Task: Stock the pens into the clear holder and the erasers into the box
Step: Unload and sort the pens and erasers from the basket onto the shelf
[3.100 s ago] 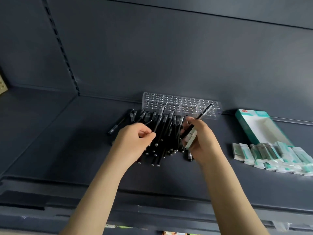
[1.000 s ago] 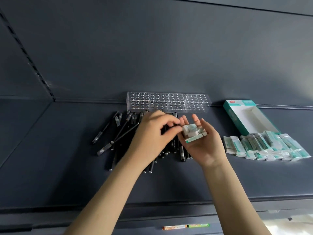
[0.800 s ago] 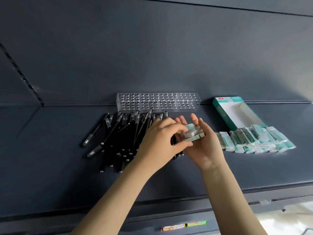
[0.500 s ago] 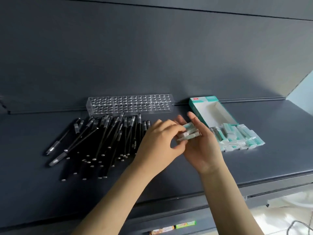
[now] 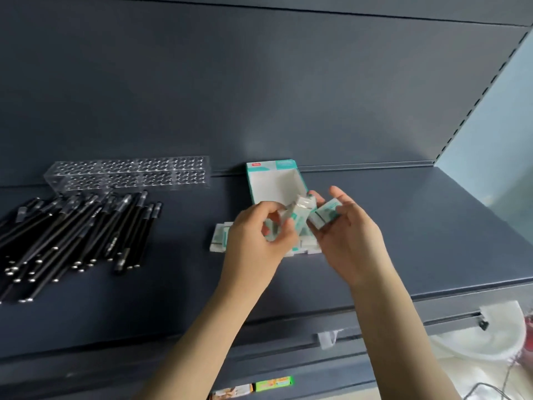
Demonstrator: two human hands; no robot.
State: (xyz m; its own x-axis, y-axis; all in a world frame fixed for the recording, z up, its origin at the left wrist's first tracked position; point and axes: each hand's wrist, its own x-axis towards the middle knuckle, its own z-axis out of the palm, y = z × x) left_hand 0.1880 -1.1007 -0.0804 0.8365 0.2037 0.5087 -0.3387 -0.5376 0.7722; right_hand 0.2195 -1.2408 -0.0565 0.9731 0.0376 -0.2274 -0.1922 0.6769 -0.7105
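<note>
My left hand (image 5: 259, 235) pinches a white and teal eraser (image 5: 297, 210) just in front of the open teal box (image 5: 274, 180). My right hand (image 5: 349, 238) holds another eraser (image 5: 326, 216) beside it, fingers curled under it. Several more erasers (image 5: 220, 239) lie on the shelf beneath my hands, mostly hidden. A pile of black pens (image 5: 75, 235) lies at the left, in front of the clear holder (image 5: 129, 173), which stands with no pens in it.
The dark shelf board (image 5: 432, 226) runs from the back wall to a front lip. A slotted upright (image 5: 473, 105) marks the shelf's right end. White material (image 5: 484, 336) lies below the shelf at the right.
The view has swung right, so pens and holder now sit at the left. My hands moved over the eraser pile by the box, and the left hand has taken one eraser from the right.
</note>
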